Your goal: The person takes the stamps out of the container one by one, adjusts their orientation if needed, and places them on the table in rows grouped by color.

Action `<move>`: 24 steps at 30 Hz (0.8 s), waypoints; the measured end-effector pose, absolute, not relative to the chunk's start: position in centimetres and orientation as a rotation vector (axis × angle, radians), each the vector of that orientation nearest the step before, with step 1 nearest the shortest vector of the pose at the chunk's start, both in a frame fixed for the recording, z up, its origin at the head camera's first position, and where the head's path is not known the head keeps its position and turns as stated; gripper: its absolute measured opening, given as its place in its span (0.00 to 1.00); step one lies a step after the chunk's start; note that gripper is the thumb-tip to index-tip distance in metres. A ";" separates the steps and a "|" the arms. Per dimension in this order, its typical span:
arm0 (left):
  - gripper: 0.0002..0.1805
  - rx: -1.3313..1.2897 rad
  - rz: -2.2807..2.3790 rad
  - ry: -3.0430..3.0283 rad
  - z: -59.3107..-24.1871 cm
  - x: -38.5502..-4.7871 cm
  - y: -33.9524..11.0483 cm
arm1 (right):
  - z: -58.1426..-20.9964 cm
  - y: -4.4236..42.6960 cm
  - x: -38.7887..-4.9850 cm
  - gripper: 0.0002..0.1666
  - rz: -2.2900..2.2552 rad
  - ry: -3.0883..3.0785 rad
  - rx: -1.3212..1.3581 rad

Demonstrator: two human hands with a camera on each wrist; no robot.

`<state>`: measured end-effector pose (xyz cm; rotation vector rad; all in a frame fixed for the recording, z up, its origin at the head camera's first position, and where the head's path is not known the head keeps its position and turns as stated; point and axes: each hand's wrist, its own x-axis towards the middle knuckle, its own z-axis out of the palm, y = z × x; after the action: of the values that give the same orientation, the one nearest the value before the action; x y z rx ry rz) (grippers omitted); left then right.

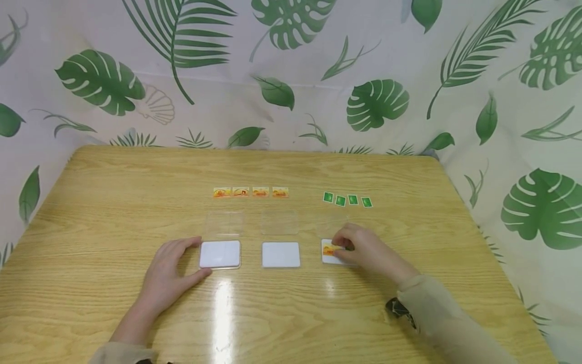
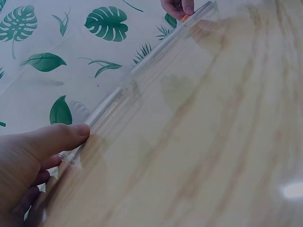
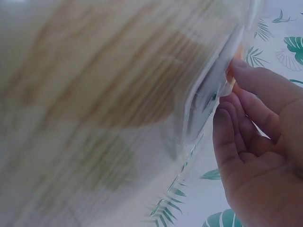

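Note:
Three white cards stand in a row; the left one (image 1: 220,254) and the middle one (image 1: 281,255) are bare. My left hand (image 1: 167,273) holds the left card's clear plastic case by its near and far left corners, thumb (image 2: 81,129) on the edge. At the right card (image 1: 325,259), my right hand (image 1: 359,247) pinches a small orange-and-yellow picture piece (image 1: 328,248) between thumb and fingertips, on or just above the white surface. From the right wrist, the orange piece (image 3: 230,75) shows only partly behind my fingers.
Behind the white cards lie clear plastic covers (image 1: 279,222), faint against the wood. Farther back is a row of several orange-and-yellow pieces (image 1: 260,192). Several green pieces (image 1: 340,201) lie to their right. A leaf-patterned cloth (image 1: 309,111) hangs behind the wooden table (image 1: 136,202).

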<state>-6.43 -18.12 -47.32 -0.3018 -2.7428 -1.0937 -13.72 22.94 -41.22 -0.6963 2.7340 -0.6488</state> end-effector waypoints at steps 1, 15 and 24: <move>0.36 -0.304 -1.093 -2.741 -47.3 -6.4 -18.1 | -41.2 22.9 -13.7 0.08 -0.651 2.735 -0.697; 0.36 -0.298 -1.102 -2.744 -47.2 -6.4 -18.1 | -39.2 20.6 -17.5 0.08 -0.670 2.711 -0.710; 0.36 -0.295 -1.110 -2.743 -47.2 -6.3 -18.0 | -38.8 18.6 -22.2 0.08 -0.654 2.726 -0.671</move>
<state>-6.26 -17.96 -47.18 -0.2954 -2.7432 -1.1105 -22.22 18.60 -38.80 -0.6714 2.7257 -0.6545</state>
